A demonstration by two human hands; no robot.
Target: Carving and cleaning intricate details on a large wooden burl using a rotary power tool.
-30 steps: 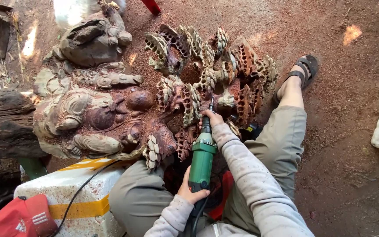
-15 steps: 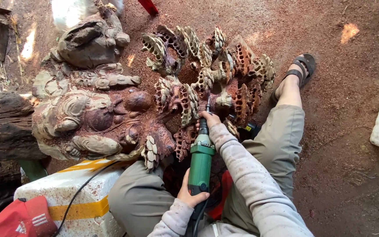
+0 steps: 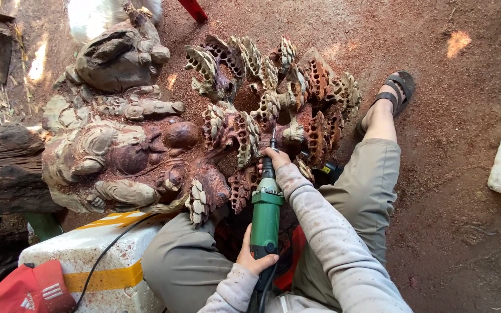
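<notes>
Where sawdust covers the ground (image 3: 447, 116), a wood carving (image 3: 204, 133) lies.

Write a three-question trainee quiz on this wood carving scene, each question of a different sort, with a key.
1. True or false: the green handheld rotary grinder has its tip on the large reddish-brown carved wood sculpture.
2. Which hand grips the rear of the grinder's body? A) left hand B) right hand
3. Fill in: a red ___ lies beside the white foam box with yellow tape.

Key: 1 true; 2 A; 3 cap.
</notes>
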